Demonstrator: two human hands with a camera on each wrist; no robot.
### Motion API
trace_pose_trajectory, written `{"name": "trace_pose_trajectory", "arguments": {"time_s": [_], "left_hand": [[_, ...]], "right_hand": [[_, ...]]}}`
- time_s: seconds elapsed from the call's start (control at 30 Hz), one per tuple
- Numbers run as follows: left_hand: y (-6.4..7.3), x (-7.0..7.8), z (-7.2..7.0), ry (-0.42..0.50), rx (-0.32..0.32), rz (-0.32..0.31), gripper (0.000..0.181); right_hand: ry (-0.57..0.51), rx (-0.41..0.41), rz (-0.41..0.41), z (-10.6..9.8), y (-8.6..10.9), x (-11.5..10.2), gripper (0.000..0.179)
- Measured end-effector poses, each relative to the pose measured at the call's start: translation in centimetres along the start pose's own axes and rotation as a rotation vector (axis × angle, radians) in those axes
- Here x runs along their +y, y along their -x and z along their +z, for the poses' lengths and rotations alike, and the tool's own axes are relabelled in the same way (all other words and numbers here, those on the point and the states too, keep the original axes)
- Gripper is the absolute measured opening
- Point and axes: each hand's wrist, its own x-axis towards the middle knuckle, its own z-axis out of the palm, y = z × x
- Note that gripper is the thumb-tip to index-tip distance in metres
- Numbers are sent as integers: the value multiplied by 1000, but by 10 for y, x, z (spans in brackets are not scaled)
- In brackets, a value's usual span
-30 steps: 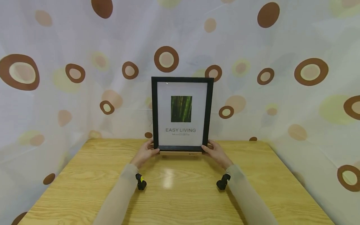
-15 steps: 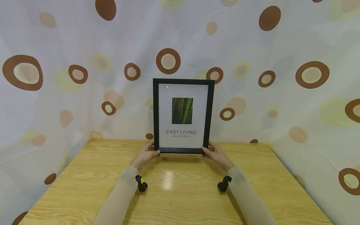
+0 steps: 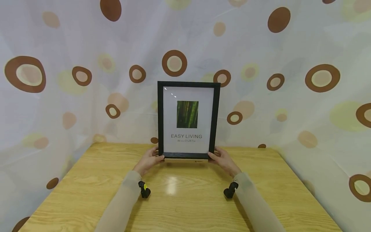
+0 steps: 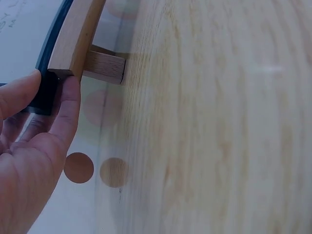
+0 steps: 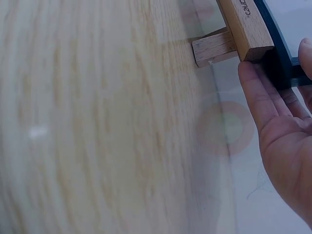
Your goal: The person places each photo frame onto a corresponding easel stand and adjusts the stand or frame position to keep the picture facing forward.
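Note:
A black picture frame (image 3: 160,119) stands upright near the back of the table, with a green bamboo picture (image 3: 187,114) and the words "EASY LIVING" behind its glazing. Its bottom edge is at a light wooden ledge (image 3: 186,160), part of a stand whose short wooden foot (image 4: 105,66) shows in the left wrist view. My left hand (image 3: 148,160) grips the frame's lower left corner, thumb in front and fingers behind and below. At the lower right corner, my right hand (image 3: 224,160) holds the frame likewise, a fingertip near the ledge's end (image 5: 258,51). The frame's back is hidden.
The wood-grain table (image 3: 174,209) extends toward me and to both sides. Behind it and at both sides hangs a pale curtain (image 3: 246,38) printed with brown rings and dots. Black wrist cameras (image 3: 144,189) sit on both forearms.
The head view has shifted slightly. Small glints at the upper left of the glazing have changed, with more of them now. Both hands keep hold of the lower corners.

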Motion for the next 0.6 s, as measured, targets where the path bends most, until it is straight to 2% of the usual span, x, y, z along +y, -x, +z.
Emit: {"name": "trace_pose_trajectory", "arguments": {"time_s": [0.2, 0.37, 0.5, 0.6], "left_hand": [[2, -2, -1, -12, -5, -3, 65], [6, 1, -5, -37, -23, 5, 66], [12, 9, -14, -114, -37, 36, 66], [18, 17, -20, -206, -23, 40, 70]], "right_hand": [[-14, 5, 4, 2, 3, -1, 58], [14, -32, -3, -1, 7, -2, 66], [59, -42, -31, -13, 14, -5, 70], [164, -42, -37, -21, 26, -14, 67]]}}
